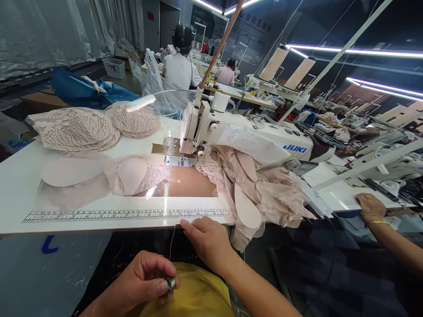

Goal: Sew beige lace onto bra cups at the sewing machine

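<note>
a sewing room stretches back under tube lights; taking the middle of the view as the dial's centre, a seated person in a white top shows at eleven o'clock, facing away, and tan thread cones stand between one and two. a tied blue bag and a grey bin are at ten. the white worktop carries a juki sewing machine at two o'clock, its needle end above a shiny metal plate. a printed ruler scale runs along the front edge at eight. two piles of beige lace cups lie between nine and ten, a smooth pale cup is at nine, and a heap of lace garments at four spills over the front edge.

at seven o'clock the left hand has its grip pinched on a small metal piece, thumb and fingers closed round it, in front of the worktop and over yellow cloth. the right hand is at six, fingers bent at the worktop's edge; whether its grip has hold of anything, i cannot tell. another person's hand, with a yellow band at the wrist, rests between three and four on a neighbouring worktop.
</note>
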